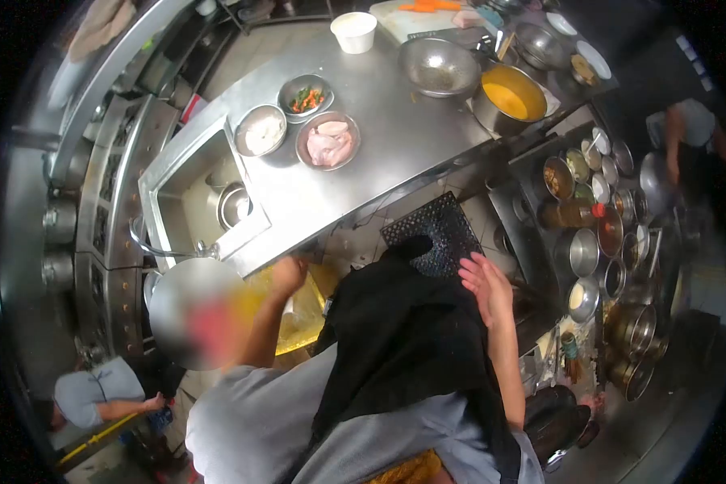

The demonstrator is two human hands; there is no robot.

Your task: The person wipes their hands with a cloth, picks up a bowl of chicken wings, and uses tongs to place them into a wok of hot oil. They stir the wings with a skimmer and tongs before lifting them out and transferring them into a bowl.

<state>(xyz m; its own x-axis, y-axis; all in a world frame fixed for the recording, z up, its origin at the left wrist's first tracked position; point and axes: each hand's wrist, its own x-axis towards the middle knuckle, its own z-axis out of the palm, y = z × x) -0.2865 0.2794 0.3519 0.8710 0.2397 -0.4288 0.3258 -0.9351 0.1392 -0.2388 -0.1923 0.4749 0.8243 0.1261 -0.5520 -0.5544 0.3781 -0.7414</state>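
Plainly, in the head view, the left hand (289, 276) is held by the near edge of the bench (395, 149), above the yellow container (302, 344). Its fingers are curled; whether anything is pinched in them cannot be told. The right hand (486, 289) is held open, fingers loosely spread, near the black perforated crate (432, 234).

On the bench, a bowl of white food (262, 131), a bowl of chopped vegetables (306, 97) and a bowl of raw meat (328, 142) are grouped beside the sink (189, 198). A white tub (353, 34) is placed farther back, and a metal bowl (440, 68) is set beside a pot of orange liquid (508, 97) toward the right end. At the right, many small bowls (583, 252) are crowded together. Other people are seen at lower left (101, 394) and far right (692, 133).

The yellow container is partly covered by the left forearm, and the near part of the crate is hidden by the black apron (411, 331). A round grey shape (173, 310) is blurred beyond recognition left of that forearm. The crate's far edge is slanted up to the right, roughly along the bench's near edge; its long axis cannot be told, nor can the container's.
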